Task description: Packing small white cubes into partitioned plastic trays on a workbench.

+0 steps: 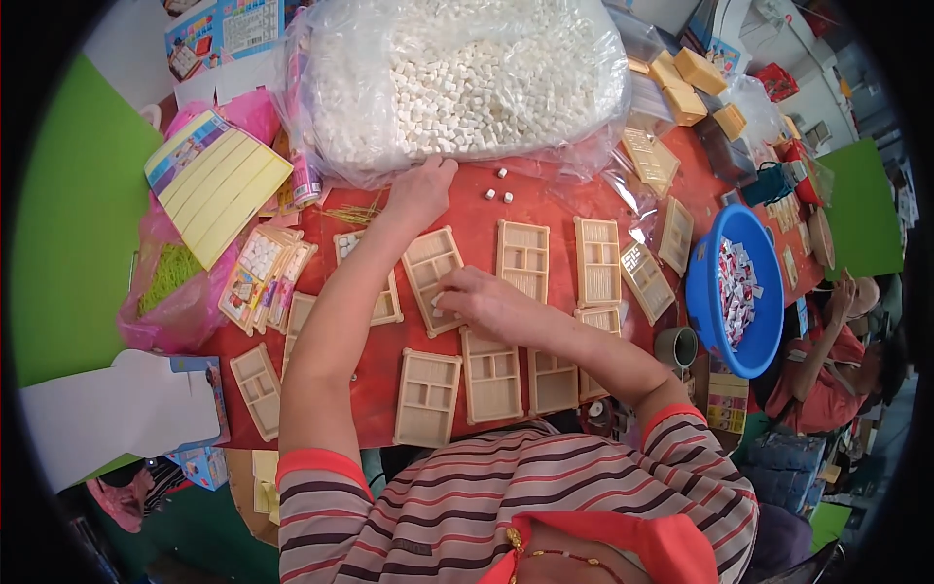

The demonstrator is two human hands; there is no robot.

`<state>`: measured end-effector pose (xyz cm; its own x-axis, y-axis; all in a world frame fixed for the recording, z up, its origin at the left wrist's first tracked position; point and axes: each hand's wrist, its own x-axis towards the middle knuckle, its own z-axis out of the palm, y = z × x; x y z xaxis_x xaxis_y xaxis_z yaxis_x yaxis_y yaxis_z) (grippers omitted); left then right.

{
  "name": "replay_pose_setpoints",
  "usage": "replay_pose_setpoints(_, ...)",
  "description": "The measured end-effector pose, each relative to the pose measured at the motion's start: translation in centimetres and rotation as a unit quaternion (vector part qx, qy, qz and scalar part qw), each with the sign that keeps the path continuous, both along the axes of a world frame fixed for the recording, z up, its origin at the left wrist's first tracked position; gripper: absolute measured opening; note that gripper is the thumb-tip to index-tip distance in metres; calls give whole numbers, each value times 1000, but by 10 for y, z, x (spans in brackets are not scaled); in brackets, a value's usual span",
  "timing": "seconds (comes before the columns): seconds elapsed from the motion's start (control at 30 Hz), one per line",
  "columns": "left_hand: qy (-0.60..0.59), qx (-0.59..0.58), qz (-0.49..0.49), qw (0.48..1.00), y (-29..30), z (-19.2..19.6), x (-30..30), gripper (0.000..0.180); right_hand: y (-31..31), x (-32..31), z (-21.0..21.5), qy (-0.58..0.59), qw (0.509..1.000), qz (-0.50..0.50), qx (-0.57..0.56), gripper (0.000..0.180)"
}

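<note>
My left hand reached, fingers curled, into the clear bag of white cubes at twelve o'clock, while my right hand pinched cubes squarely into the beige compartment tray on the red tabletop.

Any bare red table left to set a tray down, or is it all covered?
One bare strip of red table: between the bag of white cubes and the tray row, beside three loose cubes. Front, by the right hand, is packed with trays.
</note>
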<state>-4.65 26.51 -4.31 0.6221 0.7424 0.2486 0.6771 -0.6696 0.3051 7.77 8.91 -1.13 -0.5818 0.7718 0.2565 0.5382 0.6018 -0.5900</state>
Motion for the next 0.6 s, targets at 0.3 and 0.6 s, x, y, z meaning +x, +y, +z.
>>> replay_pose_setpoints(0.3, -114, -81, -24, 990, -126, 34, -58, 9, 60, 58, -8, -69, 962, -249, 87, 23)
replay_pose_setpoints(0.6, -134, -74, -13, 988, -138, 42, -59, 16, 117, 74, -47, -173, 937, -301, 43, 22)
